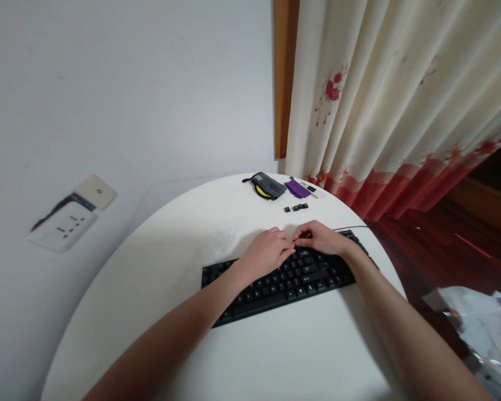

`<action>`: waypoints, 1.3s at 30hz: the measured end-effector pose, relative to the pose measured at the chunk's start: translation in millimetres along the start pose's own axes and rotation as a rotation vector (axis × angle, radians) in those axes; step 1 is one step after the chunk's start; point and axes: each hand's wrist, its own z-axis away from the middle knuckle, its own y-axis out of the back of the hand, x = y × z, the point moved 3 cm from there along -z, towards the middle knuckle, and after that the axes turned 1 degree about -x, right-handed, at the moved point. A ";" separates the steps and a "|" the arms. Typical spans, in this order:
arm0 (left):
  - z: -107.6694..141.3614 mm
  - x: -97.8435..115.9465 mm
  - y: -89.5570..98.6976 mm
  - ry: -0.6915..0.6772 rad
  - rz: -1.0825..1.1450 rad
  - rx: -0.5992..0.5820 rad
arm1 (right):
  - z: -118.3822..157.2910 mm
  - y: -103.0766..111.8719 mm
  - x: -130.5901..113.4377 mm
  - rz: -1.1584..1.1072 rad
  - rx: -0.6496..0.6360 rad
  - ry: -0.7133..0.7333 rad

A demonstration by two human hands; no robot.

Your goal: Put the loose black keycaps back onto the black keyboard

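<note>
A black keyboard (271, 298) lies at a slant on the round white table. My left hand (269, 250) rests over its upper middle, fingers stretched out and lying across the keys. Close to those fingertips, at the top row, my right hand (317, 238) has its thumb and forefinger pinched together. Whatever is between them, if anything, is too small to make out. Several loose black keycaps (300, 206) sit in a short row on the table beyond the hands. Both hands and the left forearm hide part of the keyboard.
Toward the far edge of the white table (150, 267) lie a dark pouch with yellow (268, 186), a purple cloth (297, 188) and a few slim tools (312, 190). A cable (350, 227) runs behind the keyboard. Wall and curtain (338, 139) stand beyond; a plastic bag (484, 328) is at right.
</note>
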 end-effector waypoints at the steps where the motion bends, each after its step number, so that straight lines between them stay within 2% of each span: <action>1: 0.6 1.5 0.9 -0.006 -0.026 -0.010 | -0.2 -0.6 0.5 0.000 -0.002 -0.005; 11: 3.9 4.9 -0.5 -0.004 -0.071 -0.035 | -5.2 -4.1 11.8 0.078 0.019 -0.040; 17: 2.6 0.6 -3.4 0.046 0.009 -0.007 | -3.5 -4.2 11.6 0.065 0.015 -0.031; 21: 0.5 -6.5 -7.8 0.122 0.176 0.025 | -1.2 0.6 7.6 0.060 0.007 0.001; 23: -1.3 -17.4 -10.6 0.215 0.313 0.059 | -1.8 8.1 8.0 0.057 0.095 0.004; 25: -4.8 -34.7 -12.7 0.357 0.413 0.103 | -2.7 19.6 10.8 0.059 0.284 -0.013; 28: -17.2 -63.5 -12.2 0.504 0.351 0.134 | -1.1 38.4 18.3 0.049 0.613 -0.070; 31: -39.5 -86.2 -11.2 0.510 0.246 0.138 | 3.3 52.0 26.5 0.032 0.827 -0.126; 35: -74.4 -101.0 -19.7 0.483 0.195 0.137 | 8.4 60.8 33.6 0.013 0.923 -0.157; 39: -101.5 -99.3 -33.4 0.439 0.157 0.160 | 10.5 64.3 35.0 0.005 0.941 -0.165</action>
